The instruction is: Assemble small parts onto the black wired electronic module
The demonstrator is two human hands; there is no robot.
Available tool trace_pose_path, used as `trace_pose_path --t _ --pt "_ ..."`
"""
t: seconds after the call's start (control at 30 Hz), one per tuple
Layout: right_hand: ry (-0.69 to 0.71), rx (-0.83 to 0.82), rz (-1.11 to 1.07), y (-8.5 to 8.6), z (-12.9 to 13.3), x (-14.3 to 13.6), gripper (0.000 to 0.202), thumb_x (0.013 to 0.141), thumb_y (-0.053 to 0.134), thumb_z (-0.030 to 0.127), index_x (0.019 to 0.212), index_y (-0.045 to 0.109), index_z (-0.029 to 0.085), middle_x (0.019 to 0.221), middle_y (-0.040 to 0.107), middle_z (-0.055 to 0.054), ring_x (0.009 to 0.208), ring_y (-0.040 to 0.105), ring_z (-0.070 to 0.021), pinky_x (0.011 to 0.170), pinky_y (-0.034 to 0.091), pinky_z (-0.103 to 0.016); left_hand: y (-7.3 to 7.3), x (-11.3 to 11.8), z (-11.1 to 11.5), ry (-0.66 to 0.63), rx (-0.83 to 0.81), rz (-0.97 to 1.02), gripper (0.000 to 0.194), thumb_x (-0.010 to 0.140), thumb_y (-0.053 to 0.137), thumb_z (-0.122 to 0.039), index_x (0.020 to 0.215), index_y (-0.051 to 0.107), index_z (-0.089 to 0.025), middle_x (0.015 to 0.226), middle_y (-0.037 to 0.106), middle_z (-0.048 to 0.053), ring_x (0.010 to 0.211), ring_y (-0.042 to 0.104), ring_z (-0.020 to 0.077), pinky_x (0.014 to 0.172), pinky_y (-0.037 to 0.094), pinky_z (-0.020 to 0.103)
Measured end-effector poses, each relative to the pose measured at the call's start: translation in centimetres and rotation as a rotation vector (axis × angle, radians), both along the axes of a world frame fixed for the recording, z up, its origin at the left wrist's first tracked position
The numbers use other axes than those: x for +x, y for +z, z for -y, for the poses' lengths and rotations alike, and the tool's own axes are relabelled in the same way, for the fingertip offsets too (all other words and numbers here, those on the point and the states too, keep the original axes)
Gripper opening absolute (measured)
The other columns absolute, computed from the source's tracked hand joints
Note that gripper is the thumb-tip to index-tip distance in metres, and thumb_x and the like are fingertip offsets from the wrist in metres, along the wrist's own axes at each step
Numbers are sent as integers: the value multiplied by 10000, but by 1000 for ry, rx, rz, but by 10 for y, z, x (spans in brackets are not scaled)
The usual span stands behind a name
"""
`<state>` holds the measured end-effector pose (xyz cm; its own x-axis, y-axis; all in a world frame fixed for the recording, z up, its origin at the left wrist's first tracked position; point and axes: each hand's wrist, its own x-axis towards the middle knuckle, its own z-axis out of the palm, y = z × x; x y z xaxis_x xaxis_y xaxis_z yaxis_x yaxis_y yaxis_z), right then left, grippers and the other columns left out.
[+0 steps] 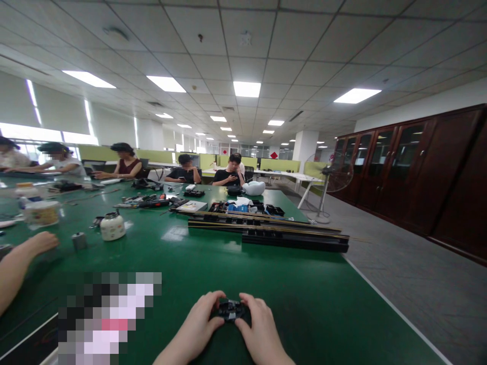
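A small black part with grey or silvery pieces on top (231,310) is held low over the green table (304,289), near the bottom middle of the head view. My left hand (201,322) grips its left side between thumb and fingers. On the opposite side, my right hand (259,324) holds it the same way. The fingertips cover both ends of the part, and its fine details are too small to tell.
Long black rails with thin rods (294,240) lie ahead. A patterned jar (112,226) and grey cylinder (79,241) stand left, near another person's hand (43,243). Tools (154,202) lie farther back. People sit around the far side. A fan (325,177) stands right.
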<state>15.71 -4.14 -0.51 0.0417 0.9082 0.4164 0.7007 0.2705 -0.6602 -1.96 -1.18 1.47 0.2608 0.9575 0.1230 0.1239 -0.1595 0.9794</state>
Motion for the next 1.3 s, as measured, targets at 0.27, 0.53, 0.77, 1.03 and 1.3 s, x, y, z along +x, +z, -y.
trace_pose_path --t 0.27,0.53,0.77,1.03,1.3 --pt "13 2 39 5 3 0 369 662 568 160 999 604 306 959 638 -28 919 581 -243 799 449 -351 0 1 2 66 -11 -29 399 580 641 -174 973 635 -244 809 581 40 831 469 242 855 291 342" --pt "37 -75 91 13 5 -1 339 714 513 174 1027 591 279 992 627 -30 955 560 -217 841 420 -327 -5 1 -2 59 24 -117 441 575 608 -166 1015 602 -199 860 575 47 869 482 229 887 302 344" --pt "25 -176 109 20 8 -4 376 734 465 172 1097 551 219 1085 588 -44 1041 507 -201 918 357 -307 0 2 -2 9 74 -493 521 628 480 -172 1149 464 -164 983 569 55 947 495 184 894 334 303" --pt "35 -167 108 16 6 -3 428 699 482 159 1121 530 212 1127 574 -35 1078 490 -203 935 342 -297 1 2 -1 -1 84 -498 488 622 479 -168 1109 472 -202 978 568 43 929 501 180 866 357 306" --pt "39 -168 98 20 9 -5 395 694 499 180 1083 556 214 1102 589 -36 1067 496 -207 935 337 -307 -1 2 -2 -8 83 -482 466 628 472 -157 1093 487 -194 988 565 49 935 500 172 877 349 291"
